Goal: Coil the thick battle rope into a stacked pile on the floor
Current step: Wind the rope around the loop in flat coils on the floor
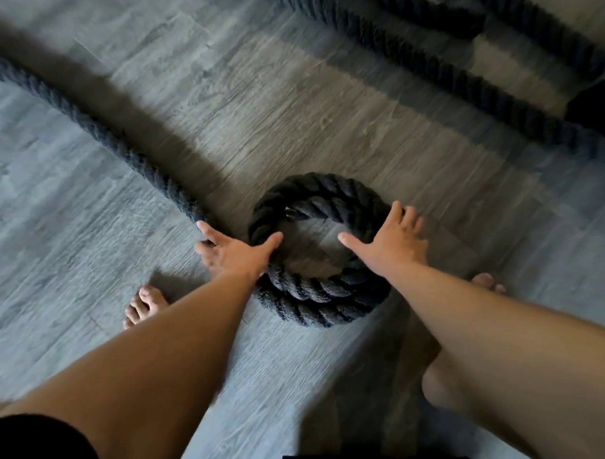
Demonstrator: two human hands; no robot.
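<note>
A thick black battle rope is wound into a small round coil (322,290) on the grey floor in front of me, about two turns high. My left hand (231,254) rests on the coil's left side with fingers spread, where the loose length of rope (95,128) meets it. My right hand (392,240) lies flat on the coil's right side, fingers spread. The loose length runs away to the upper left corner.
More black rope (467,82) lies in long runs across the upper right of the wood-look floor (290,102). A dark object (592,109) sits at the right edge. My bare feet stand left (144,305) and right (488,283) of the coil.
</note>
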